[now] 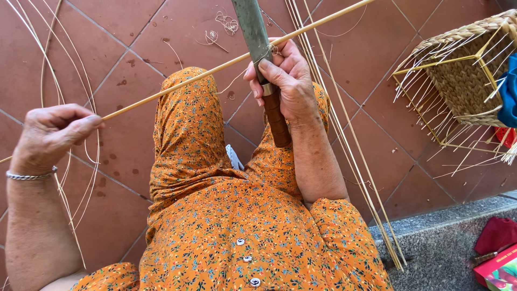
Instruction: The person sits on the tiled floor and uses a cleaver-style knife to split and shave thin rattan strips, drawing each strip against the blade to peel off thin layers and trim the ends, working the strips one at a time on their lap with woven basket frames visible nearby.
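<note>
My right hand grips a knife by its brown wooden handle, with the grey-green blade pointing up and away. A long pale cane strip runs diagonally under the blade, from the upper right down to the left. My left hand, with a silver bracelet on the wrist, pinches the strip's lower end. Both hands work above my raised knee in orange flowered cloth.
A half-woven basket with loose cane ends lies at the right on the red tiled floor. Thin cane strips lie along my right side, others at the left. Red objects rest on a grey stone step.
</note>
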Demonstrator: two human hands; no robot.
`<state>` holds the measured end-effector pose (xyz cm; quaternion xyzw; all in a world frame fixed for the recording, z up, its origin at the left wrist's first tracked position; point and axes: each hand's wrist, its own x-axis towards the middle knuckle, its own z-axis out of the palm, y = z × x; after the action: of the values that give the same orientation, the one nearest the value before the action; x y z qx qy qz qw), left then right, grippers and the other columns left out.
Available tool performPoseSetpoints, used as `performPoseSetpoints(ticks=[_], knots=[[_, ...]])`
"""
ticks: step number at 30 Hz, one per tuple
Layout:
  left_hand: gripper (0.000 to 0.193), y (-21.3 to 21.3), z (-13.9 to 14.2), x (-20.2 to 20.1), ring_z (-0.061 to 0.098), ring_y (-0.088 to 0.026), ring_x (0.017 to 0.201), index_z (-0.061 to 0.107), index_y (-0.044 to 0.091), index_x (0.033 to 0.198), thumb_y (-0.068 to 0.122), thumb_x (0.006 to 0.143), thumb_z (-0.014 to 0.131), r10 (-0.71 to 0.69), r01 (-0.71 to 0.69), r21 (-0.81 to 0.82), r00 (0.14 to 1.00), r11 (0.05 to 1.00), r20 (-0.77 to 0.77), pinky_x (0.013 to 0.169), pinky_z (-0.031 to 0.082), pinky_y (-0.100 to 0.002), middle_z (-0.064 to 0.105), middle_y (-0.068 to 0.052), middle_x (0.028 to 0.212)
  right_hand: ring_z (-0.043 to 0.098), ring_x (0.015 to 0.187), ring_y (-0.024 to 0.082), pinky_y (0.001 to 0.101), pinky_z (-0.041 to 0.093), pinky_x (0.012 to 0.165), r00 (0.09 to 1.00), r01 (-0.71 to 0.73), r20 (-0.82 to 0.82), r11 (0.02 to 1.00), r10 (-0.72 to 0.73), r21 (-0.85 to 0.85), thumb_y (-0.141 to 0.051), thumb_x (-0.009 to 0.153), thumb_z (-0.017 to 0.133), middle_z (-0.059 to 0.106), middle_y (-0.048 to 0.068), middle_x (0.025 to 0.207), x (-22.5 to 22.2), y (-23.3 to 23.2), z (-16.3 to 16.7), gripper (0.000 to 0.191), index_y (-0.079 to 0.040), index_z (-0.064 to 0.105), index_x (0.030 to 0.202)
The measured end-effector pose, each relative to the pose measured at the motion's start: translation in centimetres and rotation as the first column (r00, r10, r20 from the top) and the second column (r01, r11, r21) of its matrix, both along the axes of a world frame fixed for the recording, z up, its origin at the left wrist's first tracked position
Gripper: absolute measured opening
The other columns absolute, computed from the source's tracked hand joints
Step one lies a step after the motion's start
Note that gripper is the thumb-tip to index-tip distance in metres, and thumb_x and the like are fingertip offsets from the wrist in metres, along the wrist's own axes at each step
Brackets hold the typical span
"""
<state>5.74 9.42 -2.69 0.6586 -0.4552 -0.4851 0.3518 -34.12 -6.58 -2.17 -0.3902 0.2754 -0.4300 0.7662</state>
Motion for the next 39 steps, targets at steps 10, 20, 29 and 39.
performPoseSetpoints(ticks=[10, 20, 29, 39], knots=[[0.015, -2.7, -0.2, -3.1, 0.054, -0.003, 0.072, 0.075, 0.003, 0.115, 0.012, 0.104, 0.071, -0.073, 0.094, -0.084, 0.973, 0.992, 0.219, 0.060, 0.045, -0.020, 0.066, 0.001, 0.084, 0.067, 0.067, 0.016, 0.0272, 0.054, 0.053, 0.988, -0.094, -0.127, 0.995, 0.091, -0.019, -0.004, 0.108, 0.057, 0.073, 0.017, 0.097, 3.2, 1.5, -0.9, 0.025, -0.002, 0.044, 0.129], [0.011, -6.6, -1.8, -11.7, 0.050, -0.001, 0.071, 0.075, 0.000, 0.110, 0.010, 0.104, 0.075, -0.064, 0.081, -0.320, 0.996, 0.944, 0.064, 0.058, 0.040, -0.020, 0.063, 0.003, 0.078, 0.065, 0.066, 0.014, 0.0254, 0.054, 0.055, 0.983, -0.171, -0.065, 0.985, 0.173, 0.030, -0.004, 0.106, 0.056, 0.071, 0.014, 0.096, 5.0, 3.0, -0.8, 0.030, -0.001, 0.044, 0.134], [0.009, -3.9, -0.9, -6.8, 0.047, 0.000, 0.070, 0.077, 0.002, 0.106, 0.010, 0.105, 0.074, -0.022, 0.012, -0.193, 0.999, 0.981, -0.049, 0.058, 0.034, -0.018, 0.062, 0.006, 0.080, 0.067, 0.068, 0.019, 0.0293, 0.054, 0.052, 1.000, -0.005, -0.019, 1.000, 0.005, -0.007, -0.003, 0.107, 0.057, 0.071, 0.020, 0.097, 1.2, 0.6, -0.7, 0.023, -0.003, 0.044, 0.125], [0.012, -2.6, 0.1, -2.5, 0.054, -0.002, 0.074, 0.075, 0.001, 0.101, 0.012, 0.105, 0.073, 0.007, -0.007, -0.059, 1.000, 0.998, -0.003, 0.063, 0.044, -0.018, 0.069, 0.001, 0.083, 0.066, 0.070, 0.022, 0.0328, 0.055, 0.054, 0.997, 0.032, 0.078, 0.998, -0.028, -0.046, -0.004, 0.108, 0.058, 0.071, 0.021, 0.098, -0.5, -0.3, -1.2, 0.024, -0.002, 0.044, 0.129]])
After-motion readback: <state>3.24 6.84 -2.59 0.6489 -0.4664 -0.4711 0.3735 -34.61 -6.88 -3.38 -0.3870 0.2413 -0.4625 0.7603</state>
